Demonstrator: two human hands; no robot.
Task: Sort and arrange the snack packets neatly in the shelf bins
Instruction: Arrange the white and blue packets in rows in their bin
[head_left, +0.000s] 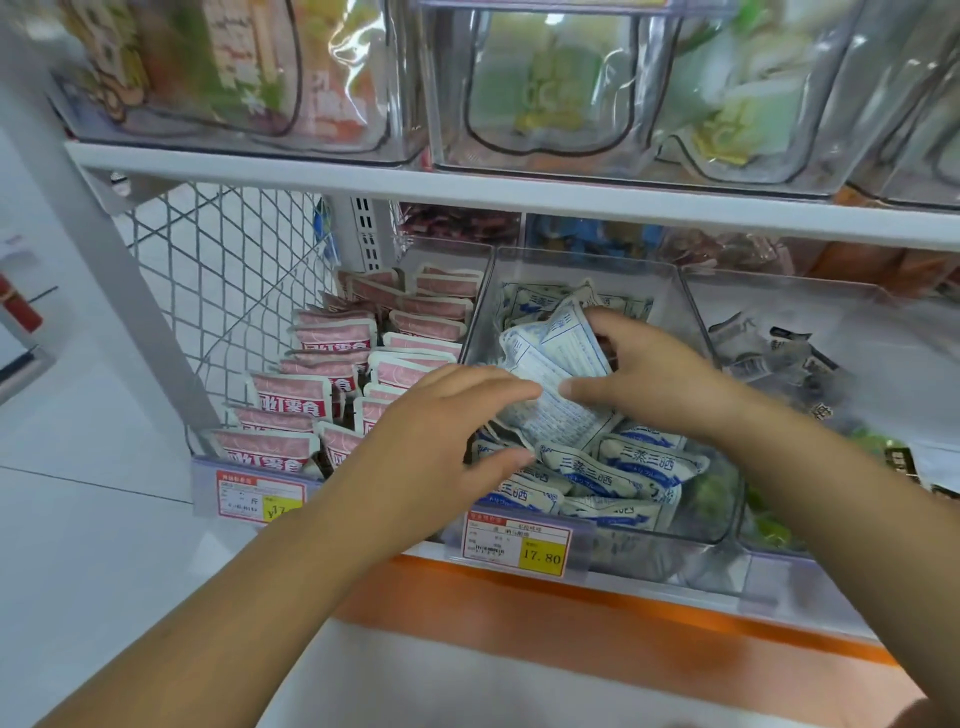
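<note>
A clear middle bin (582, 260) holds several white-and-blue snack packets (608, 473). My right hand (649, 374) grips a small stack of these packets (550, 364) above the bin, their printed backs facing me, thumb in front and fingers curled behind. My left hand (447, 431) reaches over the bin's left wall with fingers fairly straight, its fingertips touching the lower edge of the held packets. The bin to the left holds several pink packets (332, 395) standing in rows.
A right-hand bin (831, 296) holds dark and grey packets (774, 353). An upper shelf (519, 197) with clear bins (545, 150) of pouches overhangs the hands. Price tags (519, 540) line the front rail. A wire mesh panel (228, 270) closes the left side.
</note>
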